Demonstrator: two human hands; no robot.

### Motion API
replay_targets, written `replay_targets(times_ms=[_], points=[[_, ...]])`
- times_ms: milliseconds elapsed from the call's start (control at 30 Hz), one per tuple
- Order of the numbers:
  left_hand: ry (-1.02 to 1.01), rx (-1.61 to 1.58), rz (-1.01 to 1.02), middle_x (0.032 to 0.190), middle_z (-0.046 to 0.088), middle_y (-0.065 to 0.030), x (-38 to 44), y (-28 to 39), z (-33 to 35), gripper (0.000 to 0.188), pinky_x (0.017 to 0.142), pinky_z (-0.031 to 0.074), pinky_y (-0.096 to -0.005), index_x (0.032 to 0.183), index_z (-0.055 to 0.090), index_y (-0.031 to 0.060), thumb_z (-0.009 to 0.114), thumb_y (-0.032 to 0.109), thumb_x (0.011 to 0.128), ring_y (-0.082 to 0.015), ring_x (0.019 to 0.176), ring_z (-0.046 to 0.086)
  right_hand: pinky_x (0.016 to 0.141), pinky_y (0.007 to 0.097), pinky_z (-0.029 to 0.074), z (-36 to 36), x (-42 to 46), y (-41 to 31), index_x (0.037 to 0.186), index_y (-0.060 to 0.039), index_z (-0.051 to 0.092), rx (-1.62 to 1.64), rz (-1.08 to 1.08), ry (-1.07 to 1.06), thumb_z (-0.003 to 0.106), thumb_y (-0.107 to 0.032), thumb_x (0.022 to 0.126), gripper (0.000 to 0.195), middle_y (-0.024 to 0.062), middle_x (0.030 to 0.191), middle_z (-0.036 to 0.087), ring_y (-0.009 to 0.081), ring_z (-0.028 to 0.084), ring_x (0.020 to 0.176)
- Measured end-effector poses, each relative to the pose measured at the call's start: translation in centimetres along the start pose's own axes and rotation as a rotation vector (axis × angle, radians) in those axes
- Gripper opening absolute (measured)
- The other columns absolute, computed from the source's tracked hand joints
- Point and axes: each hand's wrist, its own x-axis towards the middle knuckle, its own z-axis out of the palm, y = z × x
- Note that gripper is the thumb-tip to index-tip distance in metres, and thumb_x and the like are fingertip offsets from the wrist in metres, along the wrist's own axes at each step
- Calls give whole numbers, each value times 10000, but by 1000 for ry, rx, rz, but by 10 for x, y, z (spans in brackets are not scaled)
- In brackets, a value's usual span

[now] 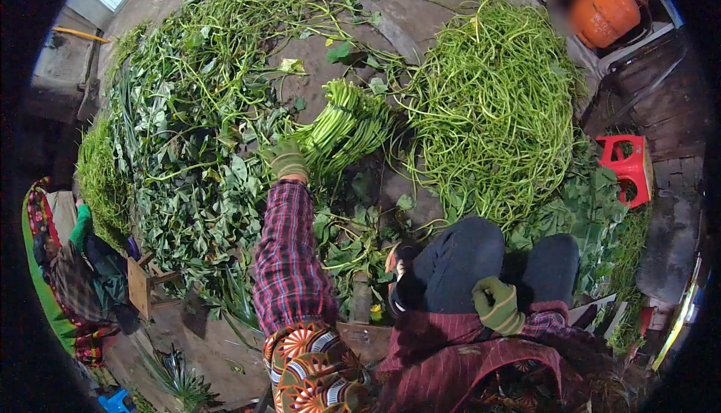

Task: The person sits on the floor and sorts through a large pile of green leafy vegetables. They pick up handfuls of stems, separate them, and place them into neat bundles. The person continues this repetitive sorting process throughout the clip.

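Note:
My left hand [287, 160], in a green striped glove, reaches forward to the lower left side of a tied bundle of green stems [343, 126]. Whether its fingers grip the stems is unclear. Over my lap, my right hand [498, 305], in a matching glove, has its fingers curled; nothing shows clearly in it. A large heap of thin green stems [495, 109] lies right of the bundle. To the left spreads a wide pile of leafy green vines [197, 188].
Another person [84, 272] sits at the far left beside a small wooden stool [141, 286]. A red plastic stool [625, 168] stands at the right, and an orange gas cylinder [605, 10] at the upper right. Leafy stems lie around my feet.

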Motion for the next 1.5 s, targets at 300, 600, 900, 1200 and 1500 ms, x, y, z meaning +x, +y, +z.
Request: replay_targets(times_ms=[300, 600, 900, 1200, 1500], points=[[413, 177, 350, 1336, 152, -100, -16, 64, 71, 473, 958, 116, -513, 1252, 274, 163, 353, 278, 800, -291, 1224, 145, 443, 362, 385, -18, -9, 2, 775, -319, 572, 519, -85, -511, 475, -547, 656, 274, 28, 651, 504, 200, 439, 521], [-56, 401, 218, 1359, 37, -59, 31, 26, 3, 493, 953, 54, -545, 1295, 163, 165, 327, 238, 836, -255, 1245, 75, 467, 333, 382, -14, 43, 29, 647, -221, 557, 1541, 828, -1050, 566, -425, 589, 212, -26, 651, 496, 173, 454, 526], [-8, 174, 332, 1343, 141, -65, -8, 54, 13, 517, 968, 120, -487, 1258, 252, 171, 438, 281, 789, -275, 1222, 162, 486, 328, 401, -13, 54, 29, 673, -185, 549, 1663, 925, -1021, 563, -432, 585, 263, -13, 664, 508, 178, 471, 554], [226, -193, 393, 1177, 409, -66, -132, 119, 104, 434, 832, 370, -406, 1141, 420, 195, 507, 286, 726, -249, 1021, 441, 495, 358, 430, -6, 24, -6, 826, -199, 551, 1031, 407, -166, 487, -556, 633, 411, 63, 687, 533, 218, 486, 601], [253, -468, 529, 1048, 476, -110, -161, 140, -48, 439, 745, 421, -386, 1022, 500, 166, 633, 286, 622, -302, 915, 485, 470, 334, 425, -11, 48, 49, 892, -149, 548, 1999, 878, -524, 543, -224, 718, 190, 74, 686, 580, 267, 552, 574]])
